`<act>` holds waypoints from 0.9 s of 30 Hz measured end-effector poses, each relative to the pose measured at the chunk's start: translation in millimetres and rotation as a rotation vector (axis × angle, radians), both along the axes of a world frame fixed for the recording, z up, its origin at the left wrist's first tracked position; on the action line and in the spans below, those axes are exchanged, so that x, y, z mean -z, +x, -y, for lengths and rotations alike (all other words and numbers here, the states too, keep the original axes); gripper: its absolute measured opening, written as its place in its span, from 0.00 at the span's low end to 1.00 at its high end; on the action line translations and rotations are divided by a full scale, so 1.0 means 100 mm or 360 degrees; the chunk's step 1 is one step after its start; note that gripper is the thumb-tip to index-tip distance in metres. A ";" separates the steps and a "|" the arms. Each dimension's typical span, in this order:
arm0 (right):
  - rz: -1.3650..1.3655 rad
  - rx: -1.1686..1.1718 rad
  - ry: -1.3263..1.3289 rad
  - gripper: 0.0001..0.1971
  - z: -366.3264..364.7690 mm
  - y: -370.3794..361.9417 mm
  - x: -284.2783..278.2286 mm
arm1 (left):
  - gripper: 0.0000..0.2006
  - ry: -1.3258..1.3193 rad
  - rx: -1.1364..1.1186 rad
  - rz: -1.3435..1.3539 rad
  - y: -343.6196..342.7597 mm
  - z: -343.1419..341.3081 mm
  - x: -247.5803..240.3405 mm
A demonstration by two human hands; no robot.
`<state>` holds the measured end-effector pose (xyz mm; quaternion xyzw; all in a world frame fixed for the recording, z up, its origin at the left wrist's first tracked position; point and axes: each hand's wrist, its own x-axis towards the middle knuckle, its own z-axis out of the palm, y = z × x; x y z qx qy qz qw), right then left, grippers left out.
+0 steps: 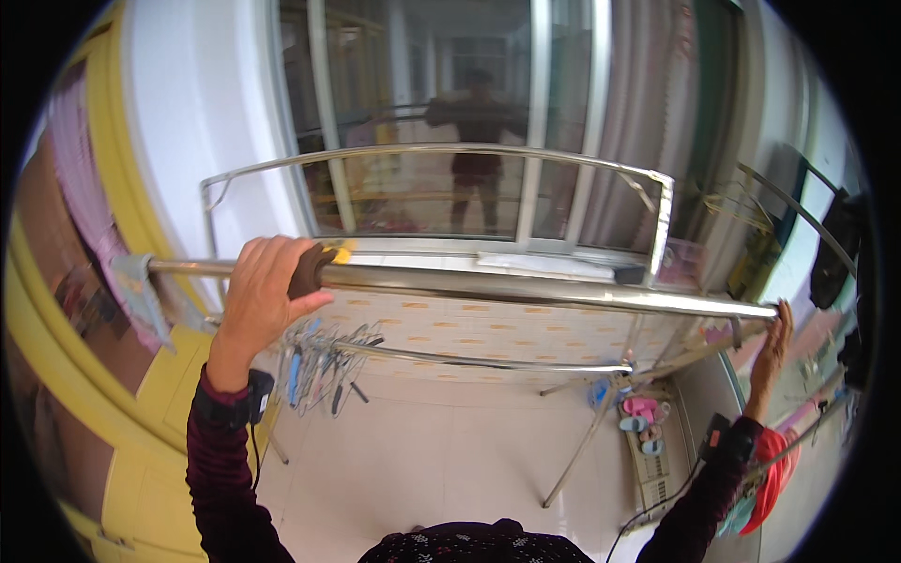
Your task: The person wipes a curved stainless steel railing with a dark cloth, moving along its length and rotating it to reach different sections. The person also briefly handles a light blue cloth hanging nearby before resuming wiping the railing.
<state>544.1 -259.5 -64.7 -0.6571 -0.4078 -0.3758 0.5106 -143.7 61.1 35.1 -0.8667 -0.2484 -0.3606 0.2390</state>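
Spanning the middle of the frame, the metal rack (469,148) dominated, its thick rail (544,290) sloping down toward the right! Hangers (324,366) bunched at centre left. At middle left, the left hand (263,291) wrapped around the rail; at middle right, the right hand (771,349) touched its end, grip impossible to tell. The left pinned 1 brown cloth (308,272) there!

A multi-pane window (422,84) with pale frames occupies the far side; a light curtain (648,113) hangs at its right. A white wall (192,113) adjoins it at left. Below the sill (399,246), a pale lower wall (450,324) bears orange marks. The floor (404,450) is light tile. A yellow frame (105,141) and pink curtain (80,178) border the left. Low shelf (649,493), right: holds slippers (641,407). Lighting: diffuse.
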 end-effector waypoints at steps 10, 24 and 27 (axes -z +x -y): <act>0.0375 0.0643 -0.0240 0.23 -0.13 -0.28 -0.19 | 0.14 -0.0121 -0.0345 0.0464 -1.34 -0.68 0.12; 0.0712 -0.0006 -0.0534 0.18 -1.67 -3.00 -0.58 | 0.23 0.0297 -0.0343 0.0693 -0.97 -0.63 0.42; 0.0689 0.0014 -0.0520 0.18 -1.79 -3.25 -0.55 | 0.26 0.0347 -0.0222 0.0707 -0.61 -0.47 0.40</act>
